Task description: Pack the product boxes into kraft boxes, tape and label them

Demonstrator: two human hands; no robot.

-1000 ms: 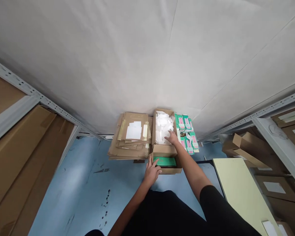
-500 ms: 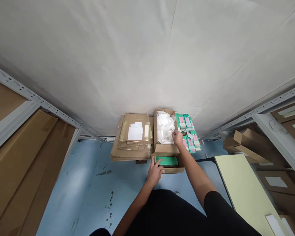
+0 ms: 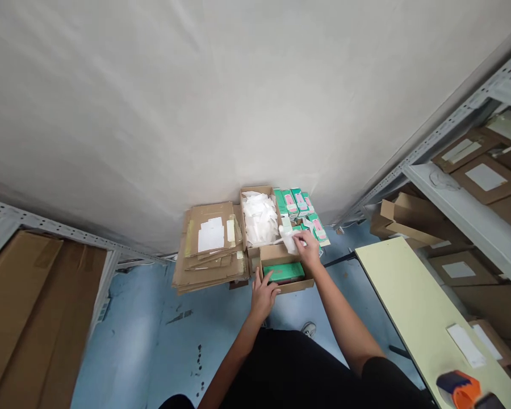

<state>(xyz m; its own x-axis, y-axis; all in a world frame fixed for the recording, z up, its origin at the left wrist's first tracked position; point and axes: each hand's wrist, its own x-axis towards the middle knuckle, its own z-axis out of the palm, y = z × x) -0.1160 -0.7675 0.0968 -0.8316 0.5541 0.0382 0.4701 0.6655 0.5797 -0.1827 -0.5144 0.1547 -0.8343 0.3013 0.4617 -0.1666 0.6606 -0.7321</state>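
A small open cardboard box [image 3: 296,287] stands at the near side of the pile of goods, with a green box [image 3: 284,272] lying in it. My left hand [image 3: 263,294] rests at its left wall, fingers spread over the rim and the green box's left end. Over the right side, my right hand [image 3: 306,250] pinches a crumpled white packing piece [image 3: 288,238], perhaps thin plastic or paper. Behind is a larger open carton [image 3: 258,190] full of similar white packing material [image 3: 260,218]. Several green-and-pink boxes [image 3: 298,200] stand beside it on the right.
Flattened cardboard [image 3: 208,261] is stacked on the left. A pale yellow table [image 3: 413,284] on the right holds an orange-and-blue tape dispenser [image 3: 459,389]. Shelves with cartons [image 3: 485,176] line the right side; tall cartons [image 3: 38,318] stand left. A grey wall [image 3: 247,102] rises behind.
My right hand has drawn a white packing piece out of the larger carton, toward the small box. The left hand stays at the small box. The view has swung to the right.
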